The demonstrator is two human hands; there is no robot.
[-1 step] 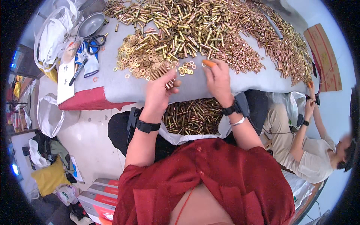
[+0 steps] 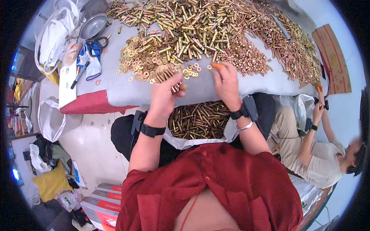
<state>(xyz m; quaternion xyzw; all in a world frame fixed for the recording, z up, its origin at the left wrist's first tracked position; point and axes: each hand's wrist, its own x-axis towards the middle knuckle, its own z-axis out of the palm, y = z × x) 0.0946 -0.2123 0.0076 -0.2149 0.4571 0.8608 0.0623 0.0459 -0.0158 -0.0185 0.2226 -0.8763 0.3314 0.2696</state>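
Left hand (image 2: 166, 94) closed around a small bundle of brass bolts (image 2: 166, 74), held at the near edge of the grey table cover (image 2: 127, 91), heads pointing far. Right hand (image 2: 226, 85) lies flat on the cover just right of it, fingers together, an orange cap on one fingertip (image 2: 217, 66) touching loose washers (image 2: 191, 70); it grips nothing that shows. Far of both hands, a broad heap of mixed bolts and washers (image 2: 200, 30) runs nearly the full width of the table, thickest toward far right. Near the person's lap, below the table edge, an open white bag (image 2: 198, 120) holds a good layer of bolts. Judging by that: some stock is already gathered in the bag, but the heap on top looks far larger, so most remains. Far left: metal bowl (image 2: 92, 26), scissors (image 2: 98, 41), marker pen (image 2: 80, 75). At right, another person's hands (image 2: 318, 107) work at the table end.
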